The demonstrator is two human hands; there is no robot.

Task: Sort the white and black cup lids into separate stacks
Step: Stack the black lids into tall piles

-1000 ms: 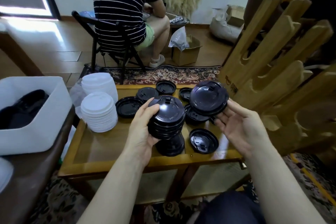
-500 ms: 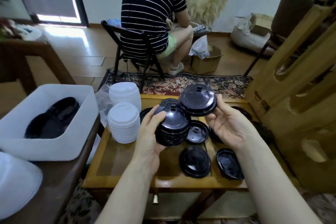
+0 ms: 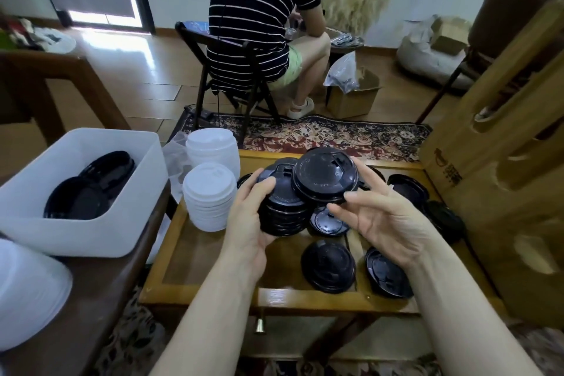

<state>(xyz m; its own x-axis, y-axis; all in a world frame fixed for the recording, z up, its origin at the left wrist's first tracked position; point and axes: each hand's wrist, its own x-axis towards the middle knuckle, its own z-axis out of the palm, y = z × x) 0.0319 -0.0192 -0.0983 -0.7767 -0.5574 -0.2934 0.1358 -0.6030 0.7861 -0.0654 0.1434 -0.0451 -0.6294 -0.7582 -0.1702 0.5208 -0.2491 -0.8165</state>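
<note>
My left hand (image 3: 248, 220) grips a stack of black lids (image 3: 282, 210) above the low wooden table (image 3: 195, 265). My right hand (image 3: 387, 220) holds a few more black lids (image 3: 325, 177) between thumb and fingers, their edge overlapping the top of the left stack. Loose black lids lie on the table: one dome up (image 3: 328, 265), one upside down (image 3: 386, 276), another (image 3: 326, 221) under my hands, more at the right (image 3: 407, 189). Two stacks of white lids (image 3: 209, 195) (image 3: 213, 149) stand at the table's left.
A white bin (image 3: 91, 232) holding black lids sits on a dark table at the left, with a white stack (image 3: 27, 293) at the lower left. A tall cardboard holder (image 3: 503, 162) crowds the right. A person on a folding chair (image 3: 232, 76) sits beyond the table.
My right hand has brought its lids leftward and down until they overlap the top of the left stack. The view has swung left, away from the cardboard holder.
</note>
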